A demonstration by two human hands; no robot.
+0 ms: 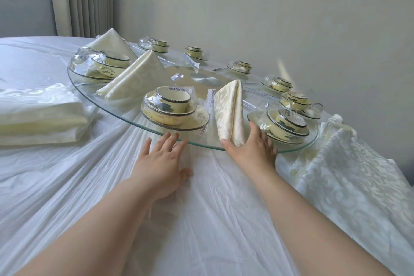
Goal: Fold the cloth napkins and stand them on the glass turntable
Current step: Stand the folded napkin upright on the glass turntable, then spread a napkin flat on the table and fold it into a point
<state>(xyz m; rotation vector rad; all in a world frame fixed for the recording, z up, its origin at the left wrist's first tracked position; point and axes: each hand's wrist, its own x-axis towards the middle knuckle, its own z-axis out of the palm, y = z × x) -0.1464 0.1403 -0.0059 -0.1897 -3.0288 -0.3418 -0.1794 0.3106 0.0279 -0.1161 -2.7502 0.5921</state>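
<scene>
Setting a banquet surface [201, 213]: I stand a folded cream napkin [229, 112] on the near edge of the glass turntable [130, 107]. It sits in the gap between two shrink-wrapped dish sets, the left one [172, 110] and the right one [287, 125].

The napkin is a tall, narrow tent, its two folded legs coming down at the rim, so it faces a seat and leaves the bowls uncovered. Two more folded napkins, the nearer [139, 74] and the farther [112, 40], lean in the same way further round to the left. Each sits beside a dish set, which suggests one napkin per place.

My right hand [253, 150] lies at the napkin's foot, spread wide and gripping nothing. The thumb touches the base of the cloth and the fingers [257, 132] reach straight up beside the right dish set, as if checking that the fold stands alone.

My left hand [161, 161] is flat and relaxed over the white cloth and also holds nothing. Its fingertips are at the glass rim, likely to keep the turntable from turning, though I cannot tell whether they press it.

A stack of flat napkins [38, 116] waits on the left, and a loose patterned cloth [349, 163] lies crumpled on the right. Several places round the far side have no napkin.
</scene>
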